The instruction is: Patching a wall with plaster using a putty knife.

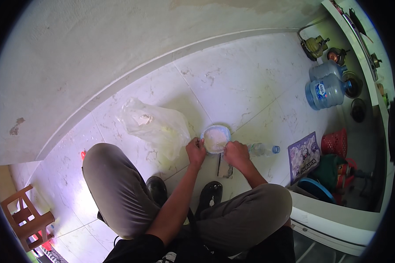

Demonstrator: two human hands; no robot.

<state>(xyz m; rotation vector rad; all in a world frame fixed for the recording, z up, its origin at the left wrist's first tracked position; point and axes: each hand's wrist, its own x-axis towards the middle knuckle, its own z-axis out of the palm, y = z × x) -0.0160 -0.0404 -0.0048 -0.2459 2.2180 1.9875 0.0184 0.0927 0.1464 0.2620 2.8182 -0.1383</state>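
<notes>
While the left grip is pinching the left rim of a small bowl, the right grip is closing its fingers on the rim at the lower right, so the bowl is sitting between and slightly beyond the two. Whether its base is touching the floor or hanging just above it, I cannot tell. Pale stuff is already covering the inside of the bowl, so the filling, at least in part, is looking done; whether it is dry, wet or fully mixed is not showing clearly. Beyond the left grip and to its left, a see-through plastic bag is lying slumped on the floor, and some pale contents are seemingly showing through, so the supply is probably not used up. Just to the right of the right grip, a clear bottle is resting with its blue cap pointing away; how much it is holding, I cannot make out. Between the grips and nearer the body, a flat tool, perhaps a scraper, is lying untouched, so any work with it is, in my judgement, waiting. Farther right of the right grip, big water jugs are standing well apart, seemingly playing no part.
</notes>
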